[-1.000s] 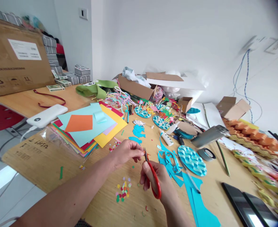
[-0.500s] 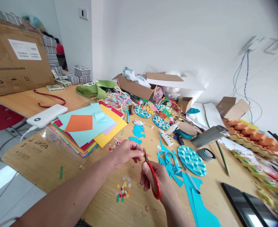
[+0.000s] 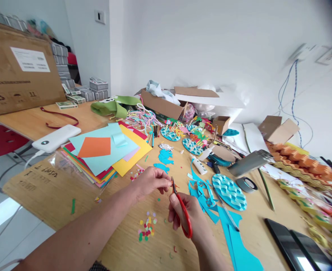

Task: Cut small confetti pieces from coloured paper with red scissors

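My right hand (image 3: 191, 214) is closed around red-handled scissors (image 3: 182, 210), blades pointing up toward my left hand. My left hand (image 3: 151, 180) pinches a tiny orange paper scrap (image 3: 176, 185) at the blade tips. Small coloured paper dots (image 3: 147, 226) lie on the wooden table (image 3: 121, 244) just below my hands. Blue paper offcuts (image 3: 204, 194) sit right of the scissors.
A stack of coloured paper sheets (image 3: 106, 152) lies to the left, with a white power bank (image 3: 55, 137) beside it. A blue wavy paper disc (image 3: 229, 191), tape roll (image 3: 246, 184), metal flask (image 3: 249, 162), glue bottle (image 3: 198, 165) and tablet (image 3: 298, 244) lie right. Cardboard boxes (image 3: 166, 103) stand behind.
Almost nothing has moved; the scissors and both hands have shifted only slightly around the orange scrap.
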Action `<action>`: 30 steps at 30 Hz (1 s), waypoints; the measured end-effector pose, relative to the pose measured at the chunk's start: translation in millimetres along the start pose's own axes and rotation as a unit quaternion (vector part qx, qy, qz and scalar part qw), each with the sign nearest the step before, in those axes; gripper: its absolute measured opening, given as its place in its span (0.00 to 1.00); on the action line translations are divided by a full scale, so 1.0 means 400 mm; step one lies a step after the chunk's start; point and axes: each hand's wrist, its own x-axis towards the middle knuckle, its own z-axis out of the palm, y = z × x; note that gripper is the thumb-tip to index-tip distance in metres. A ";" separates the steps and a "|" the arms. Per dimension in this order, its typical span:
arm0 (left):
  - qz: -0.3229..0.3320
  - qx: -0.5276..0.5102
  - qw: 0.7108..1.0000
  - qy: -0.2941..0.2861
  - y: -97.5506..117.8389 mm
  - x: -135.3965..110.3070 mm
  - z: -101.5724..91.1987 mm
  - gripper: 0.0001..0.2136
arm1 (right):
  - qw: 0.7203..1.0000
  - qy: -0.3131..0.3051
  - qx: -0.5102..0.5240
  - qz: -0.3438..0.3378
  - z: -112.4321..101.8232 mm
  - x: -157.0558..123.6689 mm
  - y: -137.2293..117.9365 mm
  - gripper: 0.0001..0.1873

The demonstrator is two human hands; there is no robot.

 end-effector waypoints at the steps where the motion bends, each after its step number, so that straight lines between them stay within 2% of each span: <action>1: 0.002 -0.001 1.000 -0.001 -0.001 0.001 0.000 0.07 | 1.000 0.000 0.001 0.002 0.000 0.000 0.000 0.26; 18: 0.000 0.005 1.000 0.008 0.003 -0.002 0.004 0.07 | 1.000 0.004 0.011 0.002 0.003 0.001 -0.002 0.25; 24: -0.004 0.002 1.000 -0.002 0.006 -0.002 0.004 0.06 | 1.000 -0.001 0.019 -0.021 0.000 0.003 0.007 0.23; 30: -0.010 -0.003 1.000 -0.007 0.003 0.000 0.001 0.06 | 1.000 -0.003 0.014 -0.013 -0.001 -0.001 0.008 0.23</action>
